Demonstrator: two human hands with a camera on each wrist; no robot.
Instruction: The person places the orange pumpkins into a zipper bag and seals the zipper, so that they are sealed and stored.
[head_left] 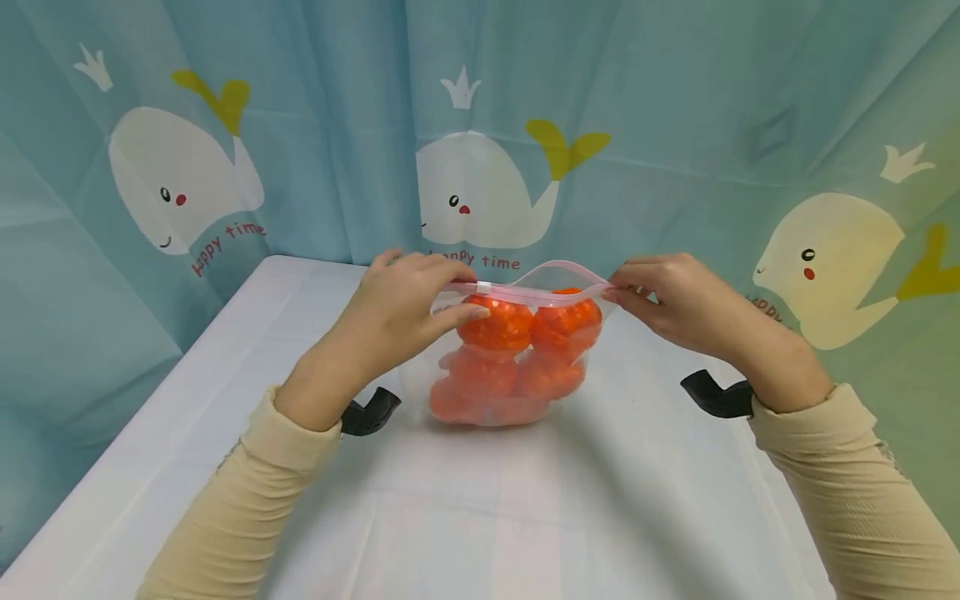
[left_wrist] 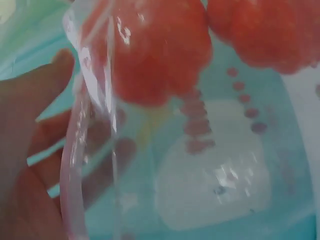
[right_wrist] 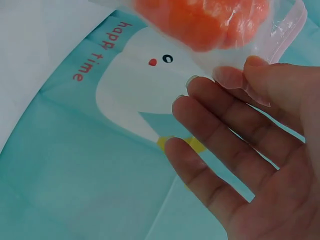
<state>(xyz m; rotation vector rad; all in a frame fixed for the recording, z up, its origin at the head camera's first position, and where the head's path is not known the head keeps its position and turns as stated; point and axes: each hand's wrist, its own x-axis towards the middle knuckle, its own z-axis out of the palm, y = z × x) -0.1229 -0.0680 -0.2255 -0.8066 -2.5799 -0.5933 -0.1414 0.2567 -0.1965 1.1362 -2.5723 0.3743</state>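
A clear zip bag with a pink zip edge and a white slider stands upright on the table in the head view. Several orange-red, lumpy round things fill it; their kind is unclear through the plastic. My left hand holds the top edge at the slider end, thumb in front, with fingers showing through the plastic in the left wrist view. At the opposite top corner, my right hand pinches the bag between thumb and index finger; its other fingers are spread apart. Part of the bag's mouth bows upward.
A white-covered table lies beneath the bag. Behind it hangs a blue-green curtain printed with white whales, close to the table's back edge. A black wrist mount sits on the left wrist, another black mount on the right.
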